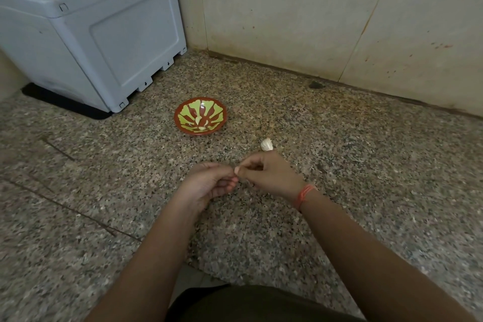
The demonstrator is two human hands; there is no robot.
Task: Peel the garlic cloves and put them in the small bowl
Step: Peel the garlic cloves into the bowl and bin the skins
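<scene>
There is one camera only, worn on the person's head, and it looks forward and down. The left hand [209, 183] and the right hand [271, 175] are close below it; beyond them the granite counter [352, 159] reaches the wall [287, 21].

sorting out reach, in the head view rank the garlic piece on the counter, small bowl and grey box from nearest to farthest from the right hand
From the right hand:
1. garlic piece, just beyond it.
2. small bowl, farther back, to the left.
3. grey box, far back left.
</scene>
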